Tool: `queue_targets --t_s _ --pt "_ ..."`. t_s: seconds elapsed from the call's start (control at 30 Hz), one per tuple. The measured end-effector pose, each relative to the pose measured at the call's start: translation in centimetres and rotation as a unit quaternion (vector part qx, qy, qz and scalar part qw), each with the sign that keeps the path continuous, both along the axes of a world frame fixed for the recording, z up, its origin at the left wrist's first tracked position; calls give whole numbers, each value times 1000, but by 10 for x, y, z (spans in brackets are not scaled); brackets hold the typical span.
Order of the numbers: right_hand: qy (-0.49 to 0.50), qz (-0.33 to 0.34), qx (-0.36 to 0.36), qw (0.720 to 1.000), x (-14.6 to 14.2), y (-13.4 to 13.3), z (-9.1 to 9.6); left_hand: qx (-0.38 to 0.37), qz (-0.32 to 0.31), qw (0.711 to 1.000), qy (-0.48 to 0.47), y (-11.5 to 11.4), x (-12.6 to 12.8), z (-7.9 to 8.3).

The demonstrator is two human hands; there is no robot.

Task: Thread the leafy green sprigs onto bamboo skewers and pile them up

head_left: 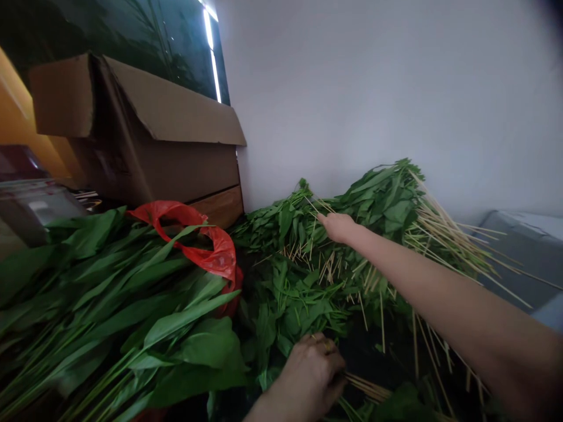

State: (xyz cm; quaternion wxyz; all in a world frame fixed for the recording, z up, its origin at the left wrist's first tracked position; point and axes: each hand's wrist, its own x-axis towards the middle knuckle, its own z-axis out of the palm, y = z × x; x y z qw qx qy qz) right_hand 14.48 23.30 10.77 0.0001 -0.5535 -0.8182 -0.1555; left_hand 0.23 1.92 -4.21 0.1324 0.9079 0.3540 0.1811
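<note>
Hands [311, 370] amid greens [294, 287] (dark surface [364, 347]); wall [373, 82] behind

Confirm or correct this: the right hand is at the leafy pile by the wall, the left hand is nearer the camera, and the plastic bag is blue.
One slip: the plastic bag is red, not blue, as the head view shows. The rest holds: the right hand is at the leafy pile by the wall, and the left hand is nearer the camera.

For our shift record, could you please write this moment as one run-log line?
right hand: at leafy bundles, grip unclear | left hand: by thin sticks, grip unclear | red bag: touching long leaves
</note>
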Motion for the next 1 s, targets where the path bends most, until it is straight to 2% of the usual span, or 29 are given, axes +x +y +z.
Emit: queue_targets --t_s 0.1,0.2,0.27,0.33,0.4,0.47,0.53,0.67,0.73,0.83,0.93,1.0 --pt "-2 38 52 998 8 -32 21 5 -4 1000 -6 0 0 5" --pt "1 76 102 992 18 -77 35 11 -1 1000 -7 0 0 9" --pt "6 95 132 987 26 -112 35 14 -7 1000 -3 1 1 11" --pt "47 161 218 961 33 -149 28 15 -12 1000 -1 1 1 13" --pt "92 198 246 944 40 -184 16 18 -14 1000 -1 1 2 14" --pt "128 216 221 942 48 -215 3 23 -11 1000 -2 0 2 15" --pt "170 204 160 951 60 -240 -10 28 -9 1000 -5 -1 3 16" --pt "213 104 33 971 98 -272 -41 31 -15 999 -14 -1 3 18" --pt "201 69 -27 977 118 -280 -61 32 -15 999 -18 -1 3 18" --pt "161 34 -59 985 137 -287 -92 37 -15 999 -15 0 3 18" --pt "129 35 -69 989 138 -286 -115 39 -14 999 -14 1 3 17" --pt "105 31 -59 992 135 -282 -123 36 -8 999 -19 1 2 15"
